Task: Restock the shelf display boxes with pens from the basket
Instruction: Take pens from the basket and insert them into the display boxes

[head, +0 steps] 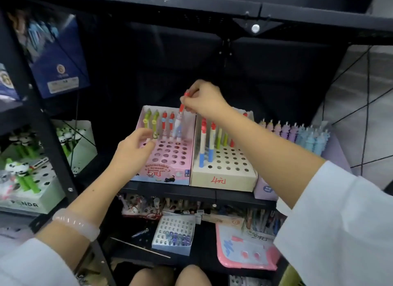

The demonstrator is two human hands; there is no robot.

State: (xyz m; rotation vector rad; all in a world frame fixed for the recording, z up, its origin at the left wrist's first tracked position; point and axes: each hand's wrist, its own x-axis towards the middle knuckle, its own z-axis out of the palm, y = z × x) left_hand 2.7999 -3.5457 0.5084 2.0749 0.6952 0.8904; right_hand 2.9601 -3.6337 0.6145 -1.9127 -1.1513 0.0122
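Biggest thing here is the black metal shelf unit point(191, 192), filling pretty much the whole frame, with its back so dark you can't make out anything in there. At centre sits the pink display box point(170, 158) full of round holes, and touching its right side is the cream display box point(225, 164) with a few red, blue and green pens standing in its back rows; the forearm crossing in front hides part of those. Right of that is a lilac box point(297, 134) of pastel pens, with its lower part cut off by the white sleeve point(340, 222). At the left edge there's a green panda pen box point(32, 179), blurry. The lower shelf is a jumble: a small white holed box point(174, 234) and a pink tray point(246, 249) are about all I can identify. No basket visible anywhere that I can spot. The right hand point(204, 98), upper centre, is pinching the red top of a white pen point(178, 124) standing upright over the pink box's back row, next to two red and two green ones; whether its tip is seated in a hole, can't tell, it's motion-blurred. The left hand point(134, 149) hovers over the pink box's left side with fingers loosely curled, holding nothing that I can see.
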